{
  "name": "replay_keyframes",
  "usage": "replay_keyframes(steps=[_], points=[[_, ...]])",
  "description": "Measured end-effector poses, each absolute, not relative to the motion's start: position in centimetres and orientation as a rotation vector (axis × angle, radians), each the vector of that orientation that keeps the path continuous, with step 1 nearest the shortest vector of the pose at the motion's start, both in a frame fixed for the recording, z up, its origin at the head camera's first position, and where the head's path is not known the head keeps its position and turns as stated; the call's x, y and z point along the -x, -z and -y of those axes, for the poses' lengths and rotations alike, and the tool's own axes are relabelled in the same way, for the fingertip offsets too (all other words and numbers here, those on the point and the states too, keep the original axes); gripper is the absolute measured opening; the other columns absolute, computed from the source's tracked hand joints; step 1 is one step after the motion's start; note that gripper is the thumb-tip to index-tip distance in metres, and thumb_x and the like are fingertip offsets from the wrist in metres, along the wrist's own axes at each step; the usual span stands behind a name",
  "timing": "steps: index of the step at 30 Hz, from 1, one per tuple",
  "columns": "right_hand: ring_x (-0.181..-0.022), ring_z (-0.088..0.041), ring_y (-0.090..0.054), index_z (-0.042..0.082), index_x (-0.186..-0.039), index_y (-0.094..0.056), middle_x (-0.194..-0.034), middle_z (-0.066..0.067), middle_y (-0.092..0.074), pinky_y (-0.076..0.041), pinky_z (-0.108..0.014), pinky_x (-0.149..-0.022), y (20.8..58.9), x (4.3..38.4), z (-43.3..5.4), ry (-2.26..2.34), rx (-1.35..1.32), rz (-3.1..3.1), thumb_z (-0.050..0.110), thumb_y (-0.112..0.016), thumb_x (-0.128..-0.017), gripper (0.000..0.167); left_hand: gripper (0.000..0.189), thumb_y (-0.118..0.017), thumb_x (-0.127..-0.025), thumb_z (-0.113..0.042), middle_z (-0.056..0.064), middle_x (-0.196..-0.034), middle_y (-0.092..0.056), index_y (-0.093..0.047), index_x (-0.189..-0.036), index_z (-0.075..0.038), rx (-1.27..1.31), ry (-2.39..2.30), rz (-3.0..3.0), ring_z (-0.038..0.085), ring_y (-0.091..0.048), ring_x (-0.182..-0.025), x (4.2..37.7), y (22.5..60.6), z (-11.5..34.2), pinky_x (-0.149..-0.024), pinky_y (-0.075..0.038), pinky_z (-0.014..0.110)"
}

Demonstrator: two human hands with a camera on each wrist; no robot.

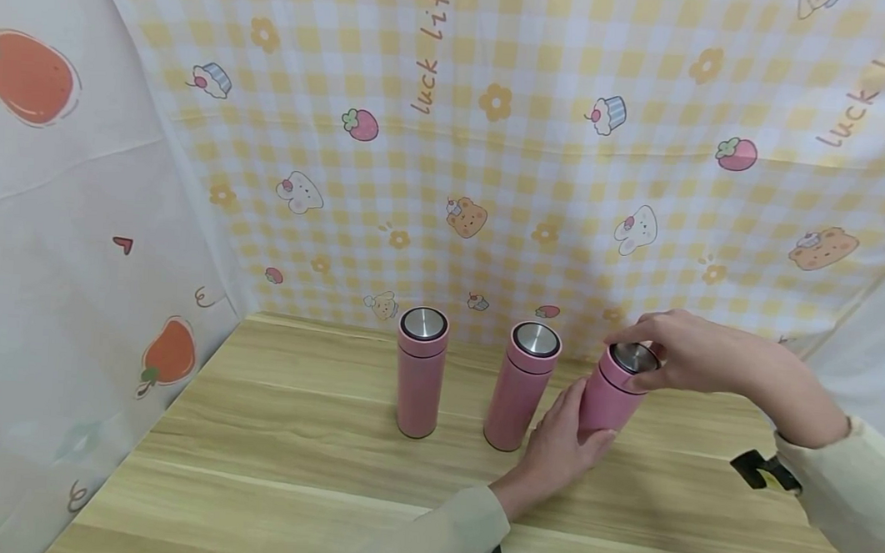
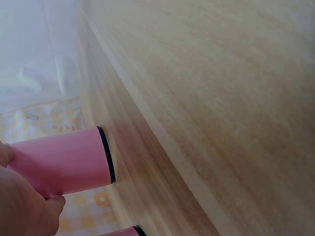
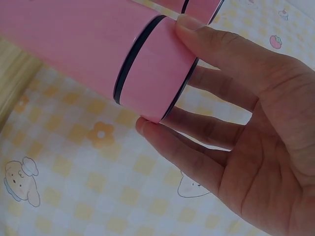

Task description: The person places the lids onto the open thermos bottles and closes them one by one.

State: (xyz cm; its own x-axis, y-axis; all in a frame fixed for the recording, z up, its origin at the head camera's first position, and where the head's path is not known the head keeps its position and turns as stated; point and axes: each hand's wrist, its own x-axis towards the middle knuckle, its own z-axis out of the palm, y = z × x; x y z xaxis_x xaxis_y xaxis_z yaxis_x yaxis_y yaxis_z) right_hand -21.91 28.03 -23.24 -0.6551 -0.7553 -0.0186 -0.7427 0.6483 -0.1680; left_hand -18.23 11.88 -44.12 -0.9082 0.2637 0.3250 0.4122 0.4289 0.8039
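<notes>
Three pink thermos bottles with steel-topped lids stand in a row in the head view. My left hand [image 1: 557, 451] grips the body of the rightmost thermos [image 1: 605, 404], thumb in front and fingers behind. Over its top, my right hand [image 1: 682, 353] holds the lid [image 3: 155, 69] by the rim, with thumb and fingertips on opposite sides. The right wrist view shows a black ring between lid and body. Down by the wooden table, the black base of the gripped thermos [image 2: 61, 160] appears; whether it touches, I cannot tell.
To the left of my hands are the middle thermos [image 1: 514, 405], close to my left fingers, and the left thermos [image 1: 419, 392], both upright. A yellow checked cloth [image 1: 486, 170] hangs behind the wooden table [image 1: 291, 436]. White printed cloth [image 1: 60, 273] covers the left side.
</notes>
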Motion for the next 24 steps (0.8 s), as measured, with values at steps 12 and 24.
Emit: replay_keyframes(steps=[12,24], points=[[-0.064,-0.002,-0.054,0.008,-0.117,-0.072,-0.084,0.011,-0.061,-0.05,-0.025,-0.057,23.45,21.96,-27.9,0.263,1.246,-2.782,0.019,-0.087,-0.081,0.04,0.071,-0.069,-0.098,-0.037,-0.007,-0.145,-0.048,-0.031,-0.157,-0.021,0.613,1.482,2.518,0.008,-0.052,-0.122,18.3,44.19,-11.92,-0.095,-0.051,0.035],[-0.067,0.001,-0.054,0.008,-0.113,-0.072,-0.086,0.013,-0.064,-0.05,-0.025,-0.059,23.55,22.08,-27.69,0.236,1.258,-2.813,0.018,-0.085,-0.082,0.035,0.072,-0.071,-0.097,-0.036,-0.007,-0.142,-0.05,-0.033,-0.156,-0.019,0.602,1.473,2.512,0.008,-0.053,-0.119,18.3,44.22,-11.99,-0.091,-0.052,0.034]])
